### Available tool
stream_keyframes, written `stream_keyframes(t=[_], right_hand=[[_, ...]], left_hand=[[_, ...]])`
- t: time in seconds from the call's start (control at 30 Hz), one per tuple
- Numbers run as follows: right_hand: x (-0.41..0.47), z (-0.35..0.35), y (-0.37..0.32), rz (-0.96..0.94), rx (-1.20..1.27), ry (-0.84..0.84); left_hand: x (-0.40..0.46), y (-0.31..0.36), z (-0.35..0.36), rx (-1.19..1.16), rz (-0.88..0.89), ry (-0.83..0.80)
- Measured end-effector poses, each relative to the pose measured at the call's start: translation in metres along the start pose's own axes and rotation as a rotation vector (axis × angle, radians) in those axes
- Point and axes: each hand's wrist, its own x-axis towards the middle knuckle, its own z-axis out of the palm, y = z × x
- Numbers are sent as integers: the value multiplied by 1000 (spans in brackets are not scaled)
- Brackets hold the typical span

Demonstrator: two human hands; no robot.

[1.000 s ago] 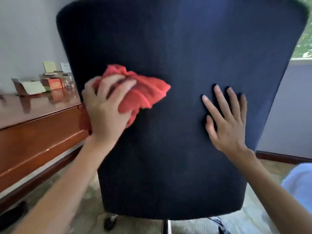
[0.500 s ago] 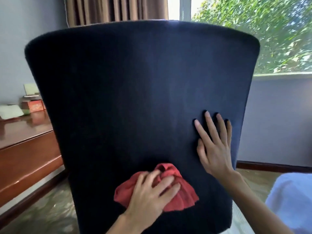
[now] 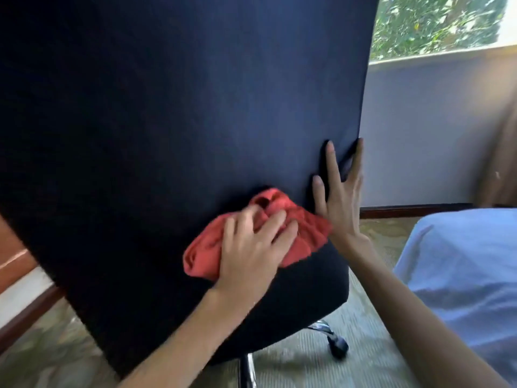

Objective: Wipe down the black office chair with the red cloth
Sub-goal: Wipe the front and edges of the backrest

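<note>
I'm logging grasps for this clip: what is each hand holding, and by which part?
The left hand presses the bunched red cloth by its middle against the chair back. The right hand braces the chair's right edge.

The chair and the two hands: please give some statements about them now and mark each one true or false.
1. The left hand presses the red cloth on the chair. True.
2. The right hand holds the cloth. False: it lies flat on the chair back near its right edge, with open fingers.
3. The cloth is at the top of the chair back. False: it is low on the back.
4. A chair wheel shows under the chair. True.
5. The cloth is blue. False: it is red.
</note>
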Motion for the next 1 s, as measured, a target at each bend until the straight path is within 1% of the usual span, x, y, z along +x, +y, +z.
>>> stream_keyframes(t=[0.07, 0.1, 0.13, 0.17, 0.23, 0.33, 0.37, 0.4, 0.47, 0.5, 0.57, 0.6, 0.63, 0.73, 0.8, 0.83, 0.87, 0.9, 0.93, 1.0], right_hand=[[0, -5, 3, -33, 3, -1], [-1, -8, 4, -45, 4, -1], [-1, -10, 6, -54, 8, -10], [-1, -11, 8, -62, 15, -28], [0, -14, 12, -65, 29, -52], [-3, -14, 13, -68, 60, -60], [-4, -14, 13, -68, 72, -60], [-5, -15, 12, -67, 85, -56], [-5, -17, 13, -66, 119, -54], [-5, -17, 15, -70, 143, -69], [-4, -17, 19, -95, 194, -91], [-4, -17, 22, -101, 213, -92], [-5, -17, 23, -94, 221, -85], [-11, -20, 21, -87, 179, -58], [-23, -18, 20, -127, 130, -69], [-32, -15, 21, -141, 97, -85], [-41, -11, 22, -141, 66, -98], [-48, -8, 23, -130, 39, -107], [-54, -7, 25, -124, 19, -111], [-58, -7, 29, -136, 6, -114]], left_hand=[[-85, 43, 21, -57, 158, -241], [-114, 54, 26, -100, 213, -307], [-125, 56, 28, -135, 231, -349], [-121, 52, 27, -163, 223, -344], [-74, 28, 12, -169, 139, -204], [49, -22, -27, -94, -70, 137], [89, -37, -39, -45, -137, 218], [125, -48, -48, 0, -197, 263], [165, -50, -53, 78, -285, 248], [164, -43, -48, 111, -287, 238], [125, -17, -22, 96, -183, 244], [92, 3, -7, 62, -123, 212], [54, 24, 7, 11, -80, 145], [-69, 79, 38, -83, 51, -198], [-125, 99, 40, -154, 179, -505], [-141, 101, 38, -166, 211, -608], [-143, 97, 38, -188, 227, -645], [-136, 89, 34, -221, 223, -642], [-121, 80, 27, -256, 210, -554], [-63, 44, 9, -259, 139, -245]])
